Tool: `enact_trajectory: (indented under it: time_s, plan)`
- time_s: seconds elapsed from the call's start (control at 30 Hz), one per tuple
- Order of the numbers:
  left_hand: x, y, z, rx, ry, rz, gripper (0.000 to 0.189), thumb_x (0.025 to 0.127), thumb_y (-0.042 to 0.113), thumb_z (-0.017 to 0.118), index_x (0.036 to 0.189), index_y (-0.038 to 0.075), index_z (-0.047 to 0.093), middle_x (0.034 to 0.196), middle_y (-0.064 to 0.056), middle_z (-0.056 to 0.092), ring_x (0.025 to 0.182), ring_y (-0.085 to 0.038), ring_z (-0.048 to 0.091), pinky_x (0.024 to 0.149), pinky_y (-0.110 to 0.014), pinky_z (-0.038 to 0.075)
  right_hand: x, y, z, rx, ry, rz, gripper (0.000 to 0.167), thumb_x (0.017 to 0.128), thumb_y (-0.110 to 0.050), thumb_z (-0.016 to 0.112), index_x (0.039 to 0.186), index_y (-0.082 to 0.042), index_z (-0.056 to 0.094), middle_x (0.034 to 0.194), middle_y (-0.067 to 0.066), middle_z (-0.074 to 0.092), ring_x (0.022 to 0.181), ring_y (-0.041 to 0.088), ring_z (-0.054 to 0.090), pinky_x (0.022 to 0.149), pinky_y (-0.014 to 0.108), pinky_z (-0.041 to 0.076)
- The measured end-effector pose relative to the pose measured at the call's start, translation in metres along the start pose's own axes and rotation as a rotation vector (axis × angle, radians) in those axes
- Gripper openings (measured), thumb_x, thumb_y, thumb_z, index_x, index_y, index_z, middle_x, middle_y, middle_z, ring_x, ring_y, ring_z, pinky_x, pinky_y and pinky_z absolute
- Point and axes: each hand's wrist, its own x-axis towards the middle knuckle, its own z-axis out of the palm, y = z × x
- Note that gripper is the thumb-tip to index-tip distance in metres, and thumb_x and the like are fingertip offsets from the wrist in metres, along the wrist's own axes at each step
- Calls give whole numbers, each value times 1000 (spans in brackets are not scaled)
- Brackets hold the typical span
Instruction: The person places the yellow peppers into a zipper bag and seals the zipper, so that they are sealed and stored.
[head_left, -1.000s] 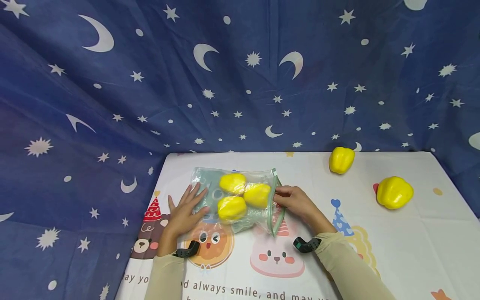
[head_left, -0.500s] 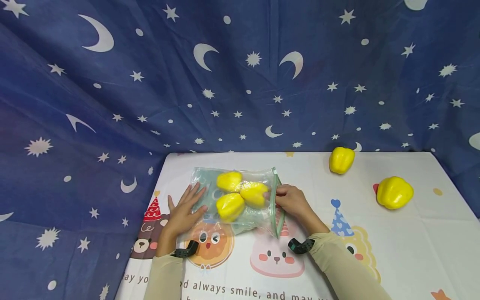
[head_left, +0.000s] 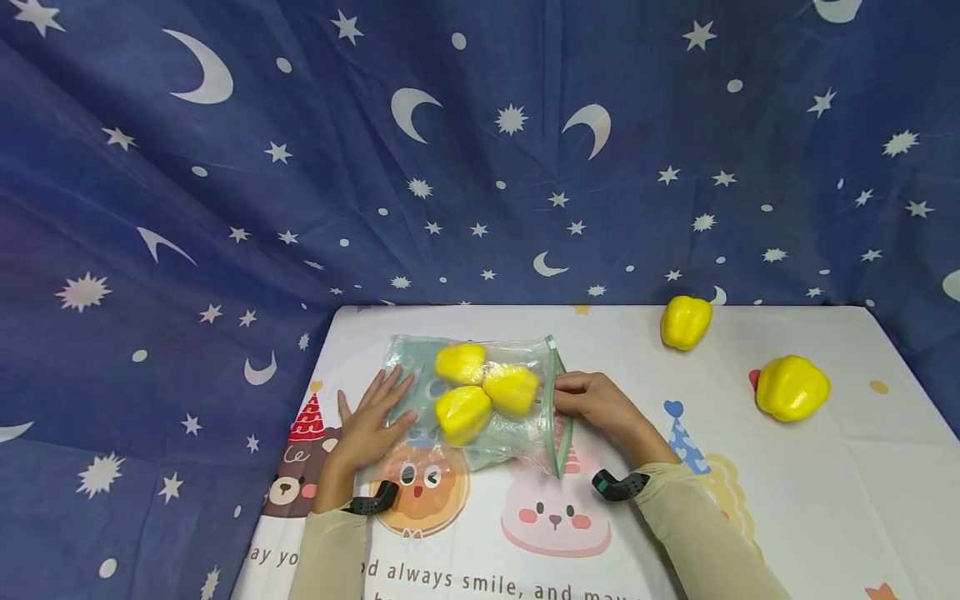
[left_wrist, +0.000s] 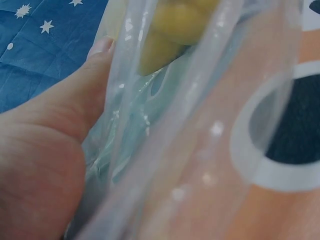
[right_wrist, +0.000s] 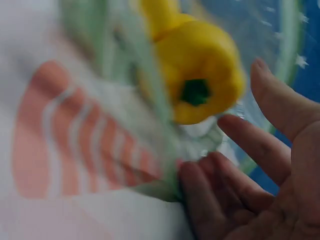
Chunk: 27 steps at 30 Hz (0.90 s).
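Note:
A clear zip bag (head_left: 510,442) with a green-edged mouth lies flat with three yellow bell peppers inside, among them the bell pepper (head_left: 512,389) nearest the mouth. My left hand (head_left: 369,429) rests with spread fingers on the bag's closed left end. In the left wrist view its thumb lies along the crinkled plastic. At the mouth on the right is my right hand (head_left: 600,410), its fingertips just inside the green edge. The right wrist view shows those fingers (right_wrist: 257,147) loosely spread, a small gap from the pepper (right_wrist: 200,65) with its green stem end facing them.
Two more yellow bell peppers lie outside the bag: one bell pepper (head_left: 686,322) near the table's back edge, another bell pepper (head_left: 792,388) farther right. A white cartoon-printed cloth (head_left: 847,500) covers the table. Behind and to the left hangs a blue starry curtain (head_left: 480,267).
My right hand moved left into the mouth, shifting the peppers slightly left, then drew back a little right, off the nearest pepper. My left hand has stayed in place.

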Motion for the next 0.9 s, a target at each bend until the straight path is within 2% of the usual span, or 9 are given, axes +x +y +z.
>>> enact_trajectory:
  time_s: [0.1,0.17,0.43,0.6,0.73,0.9]
  plan:
    - [0,1,0,-4,1,2,65,98,48,62,157,30,41,170,1,27,160,-32,14,110,-79,-19,-5,-1,-8,34,-64,-5,38,90,-29,79,124,-13,75,131,9,70,120,23,60,94,25,53]
    - [0,1,0,-5,-1,2,65,98,49,62,158,30,41,170,1,27,160,-32,14,110,-79,-19,-7,-1,-13,2,-74,-8,40,90,-32,79,125,-14,75,127,7,72,115,22,62,92,25,54]
    - [1,-2,1,-1,-13,-10,66,99,50,61,158,33,39,171,3,25,160,-30,12,111,-78,-20,-17,-10,-38,-59,-42,1,44,92,-36,77,128,-11,72,127,10,71,106,23,66,92,35,55]
    - [-1,-2,0,-9,-10,-13,65,99,50,61,158,34,39,171,3,24,160,-30,12,111,-77,-20,-27,-19,-61,-105,-9,-38,41,95,-32,75,128,-7,71,129,16,70,103,28,68,90,41,58]
    - [0,-1,0,-11,-12,-12,65,99,50,61,158,34,39,171,3,25,160,-30,12,111,-77,-20,-39,-26,-82,-167,48,-70,37,96,-31,73,126,-9,72,131,17,69,108,24,66,87,33,56]
    - [0,-1,-1,-19,-14,-10,64,99,49,61,157,32,40,170,3,25,160,-31,13,111,-77,-21,-56,-33,-109,-276,130,-83,46,97,-44,69,129,-12,70,131,15,69,110,19,66,86,22,55]
